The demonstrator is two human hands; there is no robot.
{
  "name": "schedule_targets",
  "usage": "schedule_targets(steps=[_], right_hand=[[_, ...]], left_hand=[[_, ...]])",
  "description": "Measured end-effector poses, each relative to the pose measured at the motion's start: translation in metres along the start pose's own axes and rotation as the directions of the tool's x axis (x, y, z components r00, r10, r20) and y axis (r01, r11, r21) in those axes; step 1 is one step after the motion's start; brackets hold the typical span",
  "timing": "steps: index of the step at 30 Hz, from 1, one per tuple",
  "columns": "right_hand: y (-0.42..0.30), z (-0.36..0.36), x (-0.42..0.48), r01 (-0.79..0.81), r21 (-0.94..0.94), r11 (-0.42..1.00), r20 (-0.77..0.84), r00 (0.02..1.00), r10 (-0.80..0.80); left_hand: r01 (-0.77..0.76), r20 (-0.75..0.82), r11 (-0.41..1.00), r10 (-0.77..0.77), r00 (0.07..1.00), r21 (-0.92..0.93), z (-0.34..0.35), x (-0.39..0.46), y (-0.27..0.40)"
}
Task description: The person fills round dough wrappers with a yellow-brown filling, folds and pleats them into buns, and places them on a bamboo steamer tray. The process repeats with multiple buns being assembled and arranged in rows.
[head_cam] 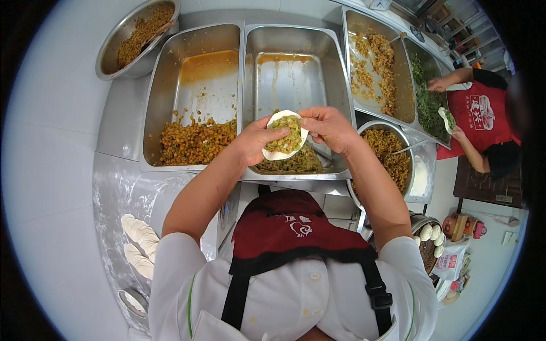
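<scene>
A round white dough wrapper (276,155) lies open across my left hand (255,138), heaped with chopped green filling (286,135). My left thumb presses onto the filling, and the fingers support the wrapper from below. My right hand (330,128) pinches the wrapper's upper right edge between thumb and fingers. Both hands are above the front of a deep steel pan (290,85), where more green filling (294,164) is gathered along the near side. A metal utensil (319,151) rests in that pan, partly hidden by my right hand.
To the left, a steel pan (204,91) holds diced orange filling. Stacked dough wrappers (143,236) lie on the floured counter. At right are a pot of brown filling (384,147), more filling pans (381,64), a steamer with buns (428,243), and a co-worker (482,115) holding a filled wrapper.
</scene>
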State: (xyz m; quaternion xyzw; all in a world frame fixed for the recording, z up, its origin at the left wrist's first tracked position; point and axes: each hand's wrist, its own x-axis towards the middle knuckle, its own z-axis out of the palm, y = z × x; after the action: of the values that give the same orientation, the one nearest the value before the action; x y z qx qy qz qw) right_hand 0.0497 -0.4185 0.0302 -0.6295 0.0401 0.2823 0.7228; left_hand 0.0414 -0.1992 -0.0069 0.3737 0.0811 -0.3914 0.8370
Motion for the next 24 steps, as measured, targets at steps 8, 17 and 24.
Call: schedule_targets(steps=[8,17,24], right_hand=[[-0.008,-0.006,-0.007,0.001,-0.022,1.0,-0.026,1.0,-0.001],[-0.008,0.0,-0.009,0.056,-0.252,0.966,-0.108,0.99,-0.086],[0.01,0.001,0.001,0.085,-0.326,0.942,-0.022,0.995,-0.097]], left_hand=[[0.074,0.066,0.989,-0.083,0.994,0.129,-0.002,0.012,0.007],[0.16,0.12,0.944,-0.201,0.972,0.288,-0.005,0.021,0.018],[0.194,0.035,0.872,-0.234,0.971,0.449,-0.004,0.024,0.019]])
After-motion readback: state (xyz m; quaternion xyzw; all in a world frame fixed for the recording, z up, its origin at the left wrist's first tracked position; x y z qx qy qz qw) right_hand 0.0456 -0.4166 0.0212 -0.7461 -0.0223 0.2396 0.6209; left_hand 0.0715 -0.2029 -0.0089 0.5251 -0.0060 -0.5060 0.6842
